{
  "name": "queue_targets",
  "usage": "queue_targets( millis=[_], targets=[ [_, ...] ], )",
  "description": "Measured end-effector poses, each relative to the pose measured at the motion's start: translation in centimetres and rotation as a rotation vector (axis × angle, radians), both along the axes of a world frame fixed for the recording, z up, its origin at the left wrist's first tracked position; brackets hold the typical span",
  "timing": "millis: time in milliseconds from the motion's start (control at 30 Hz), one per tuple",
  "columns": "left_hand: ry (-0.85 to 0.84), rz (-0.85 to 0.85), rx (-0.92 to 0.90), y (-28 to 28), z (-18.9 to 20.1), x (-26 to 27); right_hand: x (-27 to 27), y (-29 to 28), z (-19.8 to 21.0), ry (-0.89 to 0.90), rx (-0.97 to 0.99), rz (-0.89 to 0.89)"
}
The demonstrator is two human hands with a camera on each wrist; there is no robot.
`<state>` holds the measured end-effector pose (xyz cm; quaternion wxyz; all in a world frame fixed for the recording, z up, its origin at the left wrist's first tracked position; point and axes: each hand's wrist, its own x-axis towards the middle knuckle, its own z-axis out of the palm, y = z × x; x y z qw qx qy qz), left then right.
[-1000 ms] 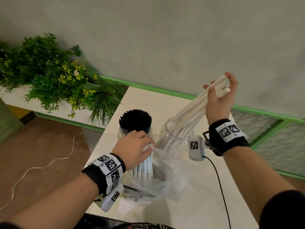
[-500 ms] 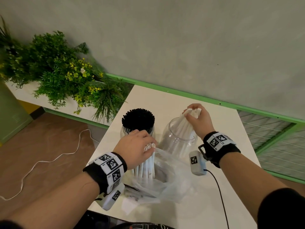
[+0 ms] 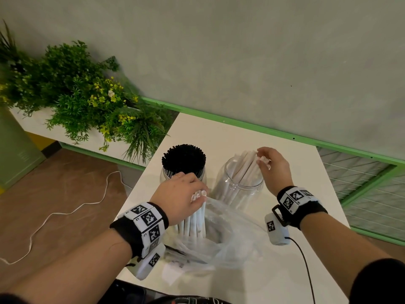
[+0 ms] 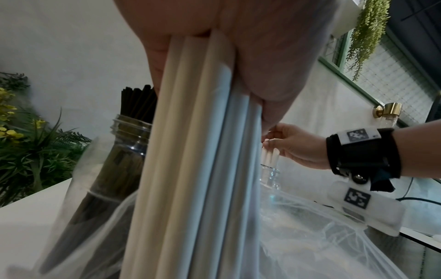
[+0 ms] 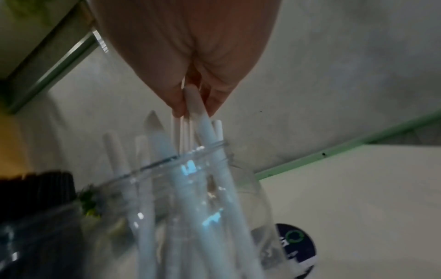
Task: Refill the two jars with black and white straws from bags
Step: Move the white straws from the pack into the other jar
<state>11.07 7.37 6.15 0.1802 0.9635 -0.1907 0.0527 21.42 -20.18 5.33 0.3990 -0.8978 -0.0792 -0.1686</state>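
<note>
On the white counter (image 3: pixel 241 137) stand two clear jars, side by side and near each other. The left jar (image 3: pixel 166 174) is full of black straws (image 3: pixel 183 159), thin and packed tight, whose tops stick out above the rim like a round brush. The right jar (image 3: pixel 238 189) holds some white straws (image 3: pixel 245 165); they are thicker, lean against each other, and their tops rise above the mouth. I cannot count them exactly, because the right wrist view is blurred. In front of the jars lies one crumpled clear plastic bag (image 3: pixel 230 235), open at the top. The left hand (image 3: pixel 180 195) has its grip closed around a second bundle of white straws (image 3: pixel 194 220), which stands upright with the lower ends inside the bag; in the left wrist view about five of these straws (image 4: pixel 198 151) show between the fingers. The right hand (image 3: pixel 274 166) is over the mouth of the right jar, and its fingertips pinch the top of the white straws there; in the right wrist view one straw (image 5: pixel 198 109) is clearly between the fingers. Both wrists wear black bands with square printed markers. Green plants with small yellow flowers (image 3: pixel 87 99) are to the left of the counter.
</note>
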Motion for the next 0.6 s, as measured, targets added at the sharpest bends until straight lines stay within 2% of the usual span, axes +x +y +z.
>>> queue_targets(
  millis=[100,200,367,467,600],
  targets=[
    [-0.009,-0.006,-0.011,0.0,-0.1,0.1,-0.1,-0.6,-0.6,-0.096,-0.238,0.073],
    [-0.017,-0.003,-0.016,0.0,-0.3,0.1,-0.6,-0.4,-0.3,-0.14,-0.264,0.097],
    [-0.028,-0.002,-0.01,0.0,-0.3,0.1,-1.9,1.1,-0.4,-0.248,-0.629,0.329],
    [-0.025,-0.004,-0.004,0.0,-0.1,0.0,-1.5,2.2,-1.0,-0.194,-0.787,0.33],
    [-0.018,-0.001,0.006,-0.1,0.0,-0.1,-0.4,2.8,-1.2,-0.018,-0.798,0.263]
  ],
)
